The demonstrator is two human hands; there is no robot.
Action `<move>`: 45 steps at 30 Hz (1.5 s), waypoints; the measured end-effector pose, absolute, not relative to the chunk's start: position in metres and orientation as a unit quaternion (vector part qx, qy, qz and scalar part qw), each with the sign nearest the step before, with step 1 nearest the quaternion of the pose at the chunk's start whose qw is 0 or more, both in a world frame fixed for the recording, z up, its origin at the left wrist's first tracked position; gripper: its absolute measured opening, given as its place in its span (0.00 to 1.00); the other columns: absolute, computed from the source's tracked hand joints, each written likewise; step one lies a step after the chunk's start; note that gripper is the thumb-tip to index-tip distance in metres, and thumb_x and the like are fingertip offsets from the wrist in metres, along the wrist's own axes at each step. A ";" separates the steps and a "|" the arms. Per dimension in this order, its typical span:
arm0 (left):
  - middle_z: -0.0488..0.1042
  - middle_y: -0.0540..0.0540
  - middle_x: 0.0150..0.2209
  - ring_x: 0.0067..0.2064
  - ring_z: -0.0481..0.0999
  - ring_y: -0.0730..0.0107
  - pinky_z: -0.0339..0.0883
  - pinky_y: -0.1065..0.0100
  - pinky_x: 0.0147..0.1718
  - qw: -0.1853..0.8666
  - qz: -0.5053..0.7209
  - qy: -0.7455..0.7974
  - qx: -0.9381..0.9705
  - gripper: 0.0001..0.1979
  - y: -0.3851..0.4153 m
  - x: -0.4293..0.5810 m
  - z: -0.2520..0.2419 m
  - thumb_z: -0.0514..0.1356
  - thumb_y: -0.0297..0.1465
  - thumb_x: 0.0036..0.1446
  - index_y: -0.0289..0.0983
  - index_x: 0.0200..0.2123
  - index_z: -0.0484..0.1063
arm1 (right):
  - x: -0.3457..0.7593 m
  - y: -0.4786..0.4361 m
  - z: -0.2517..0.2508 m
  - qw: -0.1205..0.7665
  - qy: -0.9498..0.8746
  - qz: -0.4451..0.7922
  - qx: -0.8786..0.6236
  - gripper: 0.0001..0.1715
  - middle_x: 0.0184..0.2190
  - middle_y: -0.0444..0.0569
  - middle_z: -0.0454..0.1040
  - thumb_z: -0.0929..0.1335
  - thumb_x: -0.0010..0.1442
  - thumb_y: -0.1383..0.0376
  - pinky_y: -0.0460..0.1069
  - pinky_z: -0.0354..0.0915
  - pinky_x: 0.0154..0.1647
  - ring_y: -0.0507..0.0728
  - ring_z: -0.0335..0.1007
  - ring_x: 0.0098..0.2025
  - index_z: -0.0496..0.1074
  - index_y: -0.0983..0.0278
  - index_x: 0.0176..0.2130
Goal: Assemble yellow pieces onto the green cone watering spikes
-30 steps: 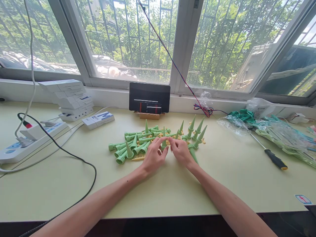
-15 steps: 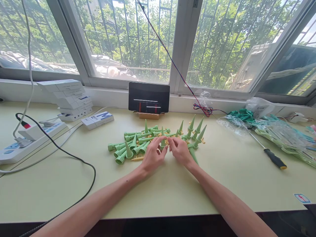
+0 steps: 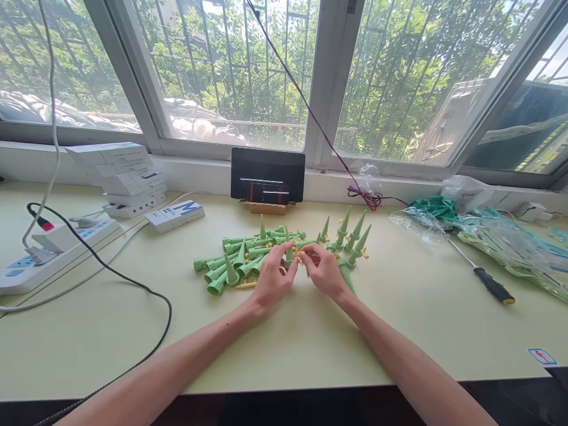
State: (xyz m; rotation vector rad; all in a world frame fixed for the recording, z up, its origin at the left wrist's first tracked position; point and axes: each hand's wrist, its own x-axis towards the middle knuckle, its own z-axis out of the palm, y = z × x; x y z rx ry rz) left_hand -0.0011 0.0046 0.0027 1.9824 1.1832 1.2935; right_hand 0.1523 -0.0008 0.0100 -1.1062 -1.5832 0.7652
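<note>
My left hand [image 3: 276, 273] is closed around a green plastic watering spike [image 3: 288, 253], whose pointed tip stands up between thumb and fingers. Close beside it, my right hand [image 3: 326, 271] pinches a small yellow valve [image 3: 299, 254] at the spike's side. Fingers cover part of both pieces, so whether the valve sits in the spike I cannot tell. Left of my hands lies a pile of green tubes and spikes [image 3: 217, 275], with a yellow stick [image 3: 246, 286] near it. Several green spikes fitted with yellow valves [image 3: 355, 239] stand right of my right hand.
A tablet [image 3: 268, 168] with a phone leans at the window. White boxes [image 3: 128, 177] and a power strip [image 3: 57, 254] with cables occupy the left. On the right lie a screwdriver [image 3: 492, 285] and plastic bags [image 3: 510, 242].
The held spike has shifted slightly left and tilted a little. My right fingertips have moved slightly left with the yellow valve; the other things stay put.
</note>
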 end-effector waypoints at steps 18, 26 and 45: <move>0.71 0.44 0.45 0.35 0.71 0.71 0.72 0.73 0.27 0.249 0.461 0.431 0.735 0.15 0.003 -0.001 0.003 0.57 0.33 0.61 0.40 0.52 0.70 | 0.151 0.000 0.009 0.488 -0.662 0.295 -0.487 0.19 0.21 0.43 0.67 0.63 0.65 0.51 0.48 0.60 0.24 0.52 0.61 0.21 0.65 0.61 0.30; 0.72 0.44 0.45 0.33 0.70 0.73 0.71 0.72 0.26 0.272 0.462 0.440 0.721 0.14 0.004 -0.001 0.003 0.57 0.34 0.61 0.40 0.50 0.71 | 0.152 0.000 0.006 0.496 -0.670 0.292 -0.470 0.14 0.28 0.46 0.72 0.64 0.65 0.55 0.48 0.62 0.25 0.52 0.64 0.24 0.68 0.62 0.35; 0.72 0.45 0.43 0.26 0.68 0.77 0.69 0.72 0.22 0.320 0.472 0.450 0.687 0.15 0.005 0.000 0.009 0.59 0.35 0.58 0.40 0.49 0.72 | 0.152 0.000 0.006 0.512 -0.656 0.310 -0.459 0.13 0.35 0.49 0.74 0.65 0.64 0.55 0.48 0.67 0.24 0.51 0.67 0.21 0.71 0.62 0.41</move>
